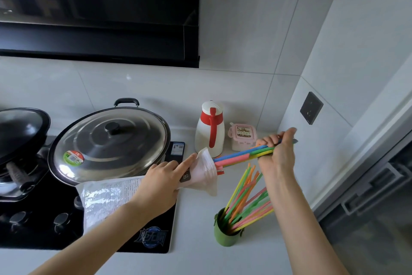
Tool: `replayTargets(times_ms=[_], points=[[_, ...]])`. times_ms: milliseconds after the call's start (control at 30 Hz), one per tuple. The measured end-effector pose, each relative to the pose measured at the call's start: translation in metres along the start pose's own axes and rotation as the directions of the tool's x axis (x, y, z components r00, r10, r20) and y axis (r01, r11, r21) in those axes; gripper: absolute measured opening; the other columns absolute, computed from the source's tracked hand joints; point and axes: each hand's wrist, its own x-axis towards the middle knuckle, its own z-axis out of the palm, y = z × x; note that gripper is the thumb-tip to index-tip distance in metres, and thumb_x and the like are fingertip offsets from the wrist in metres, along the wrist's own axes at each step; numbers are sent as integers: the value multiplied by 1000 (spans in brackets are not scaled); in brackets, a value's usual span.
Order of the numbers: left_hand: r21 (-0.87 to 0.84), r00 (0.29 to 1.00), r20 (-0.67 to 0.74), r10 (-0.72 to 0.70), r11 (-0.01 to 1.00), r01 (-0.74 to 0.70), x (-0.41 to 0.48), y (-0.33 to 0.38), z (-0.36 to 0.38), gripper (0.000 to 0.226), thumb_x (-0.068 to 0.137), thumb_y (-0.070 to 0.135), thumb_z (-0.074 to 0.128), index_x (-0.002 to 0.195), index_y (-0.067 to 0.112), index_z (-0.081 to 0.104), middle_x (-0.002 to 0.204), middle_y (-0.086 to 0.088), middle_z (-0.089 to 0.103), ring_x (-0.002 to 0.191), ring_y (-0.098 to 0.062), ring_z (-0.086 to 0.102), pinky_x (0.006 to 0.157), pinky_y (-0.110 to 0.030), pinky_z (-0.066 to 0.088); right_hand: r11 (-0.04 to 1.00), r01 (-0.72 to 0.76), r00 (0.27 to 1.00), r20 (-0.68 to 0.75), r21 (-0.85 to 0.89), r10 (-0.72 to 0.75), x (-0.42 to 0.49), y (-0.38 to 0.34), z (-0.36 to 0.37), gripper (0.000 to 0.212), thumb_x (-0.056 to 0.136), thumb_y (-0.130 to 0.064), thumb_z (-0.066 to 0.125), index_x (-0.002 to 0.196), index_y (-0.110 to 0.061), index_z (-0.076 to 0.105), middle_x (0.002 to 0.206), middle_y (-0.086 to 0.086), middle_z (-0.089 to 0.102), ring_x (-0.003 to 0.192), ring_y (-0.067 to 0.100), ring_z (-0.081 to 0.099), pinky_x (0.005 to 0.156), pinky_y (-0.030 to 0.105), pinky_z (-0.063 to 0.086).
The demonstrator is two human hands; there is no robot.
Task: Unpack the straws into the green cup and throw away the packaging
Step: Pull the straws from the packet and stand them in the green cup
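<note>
Clearly the two hands are working against each other on purpose: the left hand pins the plastic bag down over the edge of the stove, its fingers closed around the bag's bunched mouth, so the wrapper stays put while the right hand draws out a bundle of straws. The right fingers are wrapped tight round the far end of that bundle, whose near ends are just beside the left fingertips at the bag's opening. Below the right wrist stands the green cup on the tabletop, with many straws fanning out of it toward the right, set close, I'd judge, so each handful needs only a short drop. Some of the bag looks empty, so the unpacking seems well along; the wrapper is not yet thrown away.
</note>
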Motion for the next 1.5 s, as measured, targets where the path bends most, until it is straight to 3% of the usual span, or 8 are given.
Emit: replayTargets(times_ms=[67,200,533,767,967,1167,1267,1500], points=[[-20,1000,-11,11,1000,-12,1,3,1,100,47,1,78,134,22,32,70,-3,62,58,-27,58,51,-34,49,1000,-3,1000,14,-9,3,2,-10,0,52,90,-52,47,54,-20,28,37,-7,23,32,7,22,35,18,26],[-80,999,-33,8,997,-11,3,4,3,94,54,-2,74,134,25,31,70,-5,61,57,-29,57,50,-34,46,997,74,996,43,-23,-73,2,-32,5,52,90,-52,47,54,-20,28,36,-6,22,32,8,19,34,18,23],[-32,999,-15,-46,998,46,-4,-21,7,99,46,-5,74,132,25,35,68,-4,61,54,-30,58,45,-33,49,964,263,965,-3,-28,-263,22,-94,0,52,91,-51,48,53,-20,28,45,-6,18,39,12,17,40,20,25],[-5,997,-11,-74,997,74,-12,-36,9,100,46,-4,74,132,27,33,73,-6,65,59,-33,60,49,-35,53,899,394,913,-33,-190,-407,14,-117,-25,51,91,-51,46,56,-20,24,50,-5,16,46,15,15,44,22,23],[-6,998,27,-57,998,57,-19,-40,13,98,51,-3,72,134,29,30,82,-9,67,67,-35,62,54,-39,54,864,327,940,35,-383,-340,-1,-64,-48,52,92,-43,49,52,-22,24,41,-8,18,38,12,15,42,24,17],[-31,997,49,-59,998,60,-18,-36,15,94,59,4,72,135,33,25,84,-10,66,70,-37,62,59,-42,54,741,328,945,213,-586,-250,-16,9,-72,49,91,-42,53,60,-18,23,41,-7,26,39,12,23,41,25,22],[-112,994,37,-98,989,102,-16,-33,13,81,70,12,69,140,28,31,98,-11,66,81,-38,62,67,-44,53,711,339,938,275,-616,-209,-18,28,-75,46,96,-27,50,59,-20,22,44,-8,25,41,11,21,41,26,19],[-162,993,45,-106,980,112,-15,-31,13,76,73,22,71,139,25,34,114,-5,65,92,-33,62,70,-34,49,604,346,933,330,-718,-142,-14,46,-70,45,94,-23,53,57,-21,27,42,-12,25,38,9,21,42,26,20]])
